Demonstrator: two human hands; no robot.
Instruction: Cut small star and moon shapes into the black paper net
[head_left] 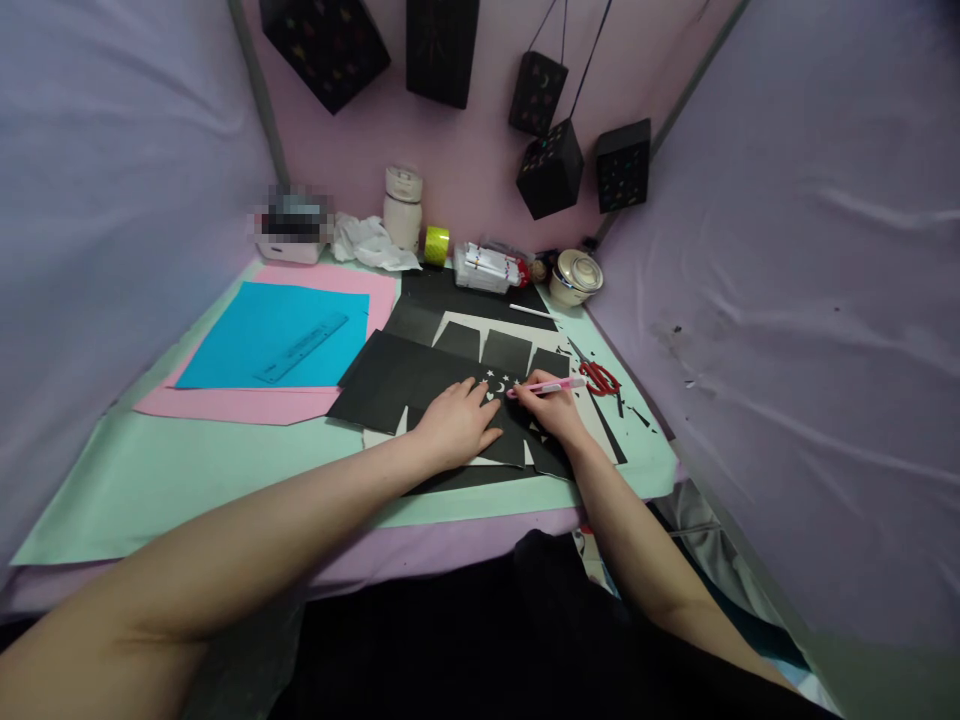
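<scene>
A black card (390, 378) lies across the middle of the table, with small star, moon and heart cut-outs (502, 386) through which a light surface shows. My left hand (454, 425) rests flat on the card, fingers spread, just left of the cut-outs. In my right hand (551, 405) is a pink pen-like tool (547, 387), its tip at the card beside the shapes. Beneath the card are a white sheet (600, 430) and more black paper (450, 482).
Red-handled scissors (600, 379) and black scraps lie at the right. Blue (225, 340) and pink (292, 408) sheets with a ruler (304, 347) are at the left. Behind stand a white bottle (403, 215), yellow tape (436, 245) and a lidded bowl (576, 277). Black boxes (551, 170) hang above.
</scene>
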